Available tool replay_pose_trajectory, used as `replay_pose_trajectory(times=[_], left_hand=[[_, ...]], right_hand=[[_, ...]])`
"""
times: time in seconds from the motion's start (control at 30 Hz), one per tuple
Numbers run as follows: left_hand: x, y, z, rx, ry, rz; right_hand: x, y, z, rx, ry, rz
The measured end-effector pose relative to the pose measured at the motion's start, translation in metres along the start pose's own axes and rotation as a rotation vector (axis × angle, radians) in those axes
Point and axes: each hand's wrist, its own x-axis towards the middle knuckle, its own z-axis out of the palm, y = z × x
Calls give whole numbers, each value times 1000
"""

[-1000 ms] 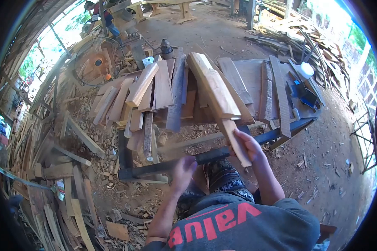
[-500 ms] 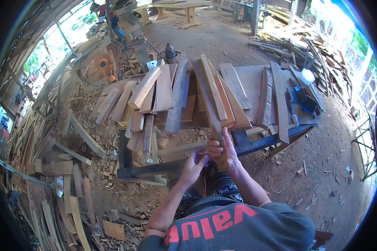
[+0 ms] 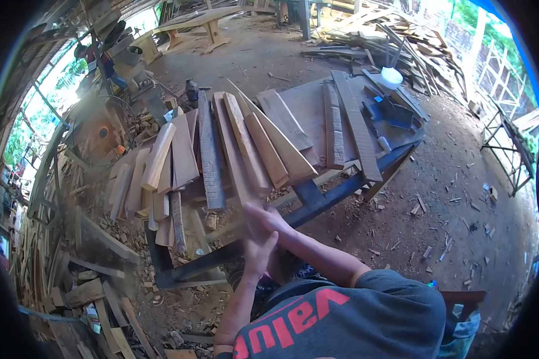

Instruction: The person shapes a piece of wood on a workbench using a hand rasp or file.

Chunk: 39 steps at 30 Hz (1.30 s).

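A long wooden board [image 3: 229, 140] slants from the pile on the table down to my hands. My right hand [image 3: 266, 221] is closed around its near part, blurred by motion. My left hand [image 3: 259, 248] is at the near end, just below the right, its thumb up along the board and its fingers mostly hidden. Beside the held board lie a thick light-brown wooden piece [image 3: 245, 140], a reddish board [image 3: 266, 149] and a wider tapered board [image 3: 287, 152]. To its left is a dark, rough-edged plank [image 3: 208, 155].
The low table has a dark frame [image 3: 323, 200]. More wood pieces [image 3: 159, 155] are stacked on its left. At its right end sit a white container [image 3: 391, 78] and a dark metal object [image 3: 392, 113]. Scrap wood [image 3: 90, 293] lies on the ground at left; a lumber pile [image 3: 413, 48] stands behind.
The view has turned, so the table appears shifted left. My hands have moved left with the board, whose far part now lies lower among the others. My left hand has come onto the near end.
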Motion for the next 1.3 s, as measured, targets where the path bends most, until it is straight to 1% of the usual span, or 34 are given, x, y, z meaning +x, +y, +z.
replay_pose_trajectory(times=[0.07, 0.1, 0.13, 0.2, 0.23, 0.27, 0.3, 0.33, 0.37, 0.4, 0.47, 0.5, 0.53, 0.6, 0.63, 0.67, 0.7, 0.73, 0.77, 0.8, 0.87, 0.9, 0.93, 0.97, 1.0, 1.03, 1.07, 1.1, 1.13, 1.17, 1.23, 1.27, 1.3], left_hand=[[1, -4, -3, 43, -3, -49], [-1, 12, 0, 51, -24, -61], [0, 11, -4, 49, 0, -55], [4, 1, -14, 191, -41, 3], [5, -3, -16, 211, -31, 23], [7, -7, -19, 201, -4, 27], [8, -11, -22, 195, -20, 16], [10, -13, -23, 188, -40, 6], [12, -13, -22, 184, -52, 61], [13, -19, -25, 177, -38, 65], [18, -23, -28, 151, -124, -84], [16, -20, -26, 85, -143, -101], [16, -17, -24, 75, -132, -92], [17, -14, -20, 118, -130, 8], [20, -21, -19, 228, -80, 123], [20, -14, -19, 219, -75, 128], [23, 0, -19, 204, -119, 64], [27, 9, -19, 189, -165, 2], [36, 4, -22, 210, -210, -27], [42, 1, -23, 205, -209, -16], [51, -1, -17, 214, -211, -172], [53, -1, -15, 206, -238, -109], [55, -2, -11, 202, -229, -104], [56, -6, -8, 196, -232, -86], [55, -11, -6, 189, -237, -73], [55, -17, -7, 245, -217, 47], [49, -9, -9, 240, -217, 41], [42, 9, -11, 207, -234, -67], [37, 19, -15, 174, -251, -174], [38, 9, -21, 157, -185, -124], [38, -6, -40, 87, 20, 52], [35, 0, -44, -20, 224, 117], [38, -4, -52, -11, 449, 196]], right_hand=[[0, -2, 5, -9, -16, -15], [-7, -7, 8, -9, 17, -1], [-11, -9, 9, -14, 48, 17], [-11, -6, 10, -22, 73, -44], [-14, -8, 13, -19, 78, -50], [-14, -9, 15, -15, 85, -58], [-11, -8, 13, -27, 112, -31], [-12, -8, 13, -17, 93, -28], [-14, -10, 14, -15, 90, -33], [-15, -11, 14, -13, 88, -40], [-11, -7, 8, -17, 83, -39], [-12, -9, 8, -35, 102, -21], [-13, -11, 8, -54, 123, -4], [-11, -15, 11, -53, 104, -11], [-10, -16, 11, -34, 98, -18], [-10, -18, 10, -14, 93, -26], [2, -16, 5, 22, 77, 24], [9, -14, -3, 13, 77, 21], [11, -19, -2, 17, 99, 9], [13, -23, -1, 21, 119, -3], [14, -30, -5, 7, 147, 0], [15, -30, -9, 65, 136, -24], [17, -30, -12, 124, 126, -45], [12, -34, -10, 111, 171, -53], [17, -33, -21, 84, 143, -39], [16, -31, -26, 51, 183, -48], [7, -34, -20, 20, 225, -60], [6, -34, -21, 19, 231, -56], [5, -34, -22, -43, 243, -76], [4, -34, -23, -103, 254, -96], [2, -32, -25, -145, 241, -116], [2, -31, -26, -193, 219, -139], [3, -30, -28, -186, 224, -137]])
